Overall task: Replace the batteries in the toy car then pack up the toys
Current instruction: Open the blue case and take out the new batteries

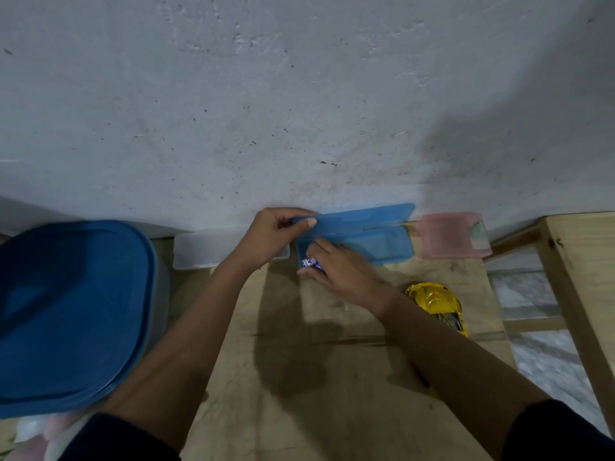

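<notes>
At the far edge of the wooden table (pixel 332 410), hard against the wall (pixel 299 94), a blue case (pixel 382 244) is lying open. The person's left hand (pixel 276 232) is pinching the left end of its lid (pixel 366 217) between thumb and curled fingers, propping it upright. The right hand (pixel 339 271) is reaching into the left end of the tray, its fingers curling round white-and-blue batteries (pixel 309 262). How many there are, I cannot tell.

The toy car (pixel 432 302), yellow, is lying on the table nearer than the case and to its right, just beside the right forearm, which is partly hiding it. I cannot make out its battery compartment.

To my eye the battery step is the one in hand. The cells are passing between case and hand, though whether coming out or going in is not clear. Next, I would judge, the right hand is going to have to carry them clear of the tray and across to the car, minding their polarity.

A clear box (pixel 199 251) is sitting left of the case, a pink box (pixel 452 234) right of it, and a big blue-lidded tub (pixel 66 311) at the near left.
</notes>
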